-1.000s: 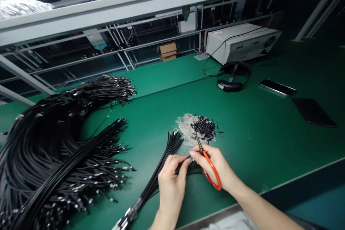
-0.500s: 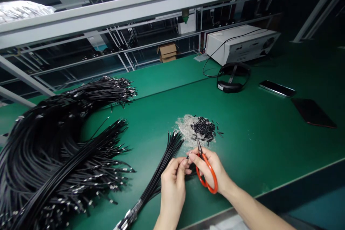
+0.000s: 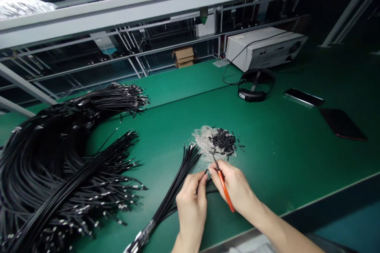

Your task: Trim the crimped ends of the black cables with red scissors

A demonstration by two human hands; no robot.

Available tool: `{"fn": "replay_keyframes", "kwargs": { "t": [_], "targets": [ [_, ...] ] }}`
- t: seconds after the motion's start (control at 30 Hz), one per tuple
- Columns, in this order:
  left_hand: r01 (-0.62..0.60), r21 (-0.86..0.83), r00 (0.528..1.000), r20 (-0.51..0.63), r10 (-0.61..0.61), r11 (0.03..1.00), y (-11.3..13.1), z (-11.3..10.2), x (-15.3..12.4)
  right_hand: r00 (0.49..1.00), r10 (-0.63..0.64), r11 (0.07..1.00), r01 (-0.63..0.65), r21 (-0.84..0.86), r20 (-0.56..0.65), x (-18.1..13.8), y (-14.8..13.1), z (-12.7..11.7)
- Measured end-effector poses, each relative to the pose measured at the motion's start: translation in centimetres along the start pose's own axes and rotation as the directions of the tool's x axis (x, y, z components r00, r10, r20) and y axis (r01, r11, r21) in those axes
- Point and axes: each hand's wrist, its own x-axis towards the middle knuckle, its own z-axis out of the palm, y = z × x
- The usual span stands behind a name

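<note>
Between thumb and forefinger, my left hand (image 3: pixel 192 195) pinches a black cable (image 3: pixel 206 171) near its end. My right hand (image 3: pixel 234 185) is closed around red-handled scissors (image 3: pixel 225 189), their dark tips pointing up and away. Its thumb and forefinger meet at the pale end of the same cable, and the fingertips hide the detail there. Just beyond the hands lies a pile of short black tubes (image 3: pixel 224 141) beside a tangle of clear, thin scraps (image 3: pixel 203 138). A bundle of black cables (image 3: pixel 175 189) runs along the left side of my left hand.
Large bundles of black cables (image 3: pixel 68 166) cover the left of the green table (image 3: pixel 267 134). Toward the back right are a black headset (image 3: pixel 252 95), a phone (image 3: pixel 304 97), a dark flat object (image 3: pixel 342 123) and a white metal box (image 3: pixel 264 49). A grey rail (image 3: pixel 166 2) crosses above.
My right hand has turned, so the scissors now show edge-on instead of with their handle loops facing me. Both hands remain together at the cable end.
</note>
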Motion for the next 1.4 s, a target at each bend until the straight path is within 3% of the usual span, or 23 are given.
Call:
{"fn": "replay_keyframes", "kwargs": {
  "t": [0.17, 0.3, 0.37, 0.47, 0.8, 1.0, 1.13, 1.23, 1.3, 1.4],
  "targets": [
    [0.277, -0.163, 0.952, 0.181, -0.247, 0.947, 0.3, -0.3, 0.6, 0.995, -0.067, 0.996, 0.072, -0.054, 0.078, 0.3, 0.4, -0.6],
    [0.413, -0.277, 0.901, 0.266, -0.343, 0.868, 0.6, -0.6, 1.2, 0.978, -0.156, 0.905, 0.198, -0.376, 0.141, 0.1, 1.0, -1.9],
    [0.449, -0.316, 0.884, 0.294, -0.363, 0.836, 0.8, -0.7, 1.4, 0.965, -0.188, 0.800, 0.259, -0.541, 0.183, -0.2, 1.2, -2.2],
    [0.492, -0.353, 0.862, 0.326, -0.388, 0.796, 0.9, -0.7, 1.6, 0.948, -0.219, 0.707, 0.317, -0.632, 0.230, -0.4, 1.3, -2.0],
    [0.508, -0.344, 0.854, 0.321, -0.409, 0.790, 1.4, -0.8, 1.7, 0.914, -0.301, 0.621, 0.405, -0.671, 0.273, 0.4, 1.3, -1.3],
    [0.506, -0.348, 0.855, 0.322, -0.406, 0.789, 1.2, -0.7, 1.9, 0.902, -0.306, 0.621, 0.432, -0.654, 0.305, 0.6, 1.0, -1.9],
    [0.506, -0.350, 0.854, 0.329, -0.403, 0.788, 1.0, -0.7, 1.9, 0.914, -0.246, 0.712, 0.396, -0.579, 0.323, 1.0, 0.9, -2.6],
    [0.504, -0.361, 0.857, 0.326, -0.400, 0.785, 1.0, -0.7, 1.7, 0.961, -0.135, 0.876, 0.229, -0.424, 0.241, 1.2, 0.9, -2.9],
    [0.488, -0.338, 0.861, 0.336, -0.381, 0.805, 0.9, -0.7, 1.4, 0.979, -0.033, 0.975, 0.076, -0.207, 0.200, 1.2, 0.9, -2.8],
    [0.353, -0.210, 0.888, 0.382, -0.256, 0.912, 0.5, -1.1, 1.3, 0.970, 0.049, 0.997, -0.063, 0.053, 0.238, 0.5, 1.3, -2.2]
  ]
}}
